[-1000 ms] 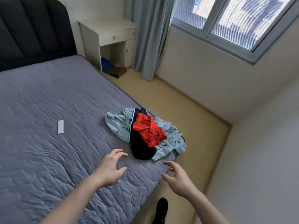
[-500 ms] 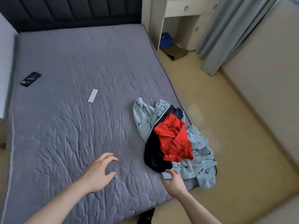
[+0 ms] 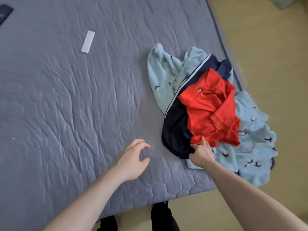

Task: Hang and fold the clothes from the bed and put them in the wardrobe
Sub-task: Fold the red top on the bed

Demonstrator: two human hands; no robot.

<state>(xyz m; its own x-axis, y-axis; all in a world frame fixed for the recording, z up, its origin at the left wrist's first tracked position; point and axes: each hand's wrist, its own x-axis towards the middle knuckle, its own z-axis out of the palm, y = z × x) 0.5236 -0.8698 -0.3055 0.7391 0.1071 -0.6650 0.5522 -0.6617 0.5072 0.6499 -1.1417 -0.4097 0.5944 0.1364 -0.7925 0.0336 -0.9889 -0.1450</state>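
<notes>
From the head view, my right hand [image 3: 202,153] pinches the near hem of the crumpled red cotton shirt [image 3: 211,110], topmost on the clothes pile at the grey quilted bed [image 3: 75,97] corner, probably to lift it first, while my left hand [image 3: 131,161] hovers loosely spread, ready to help.

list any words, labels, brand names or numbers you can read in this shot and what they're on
No text can be read in this view.
Small tan tag on the red garment: too small and blurred to read.
White flat object on the bed: no markings show.
Dark object at the bed's far left edge: cut off, nothing legible.
Light blue garment: small dark bird-like motifs, no letters.
</notes>
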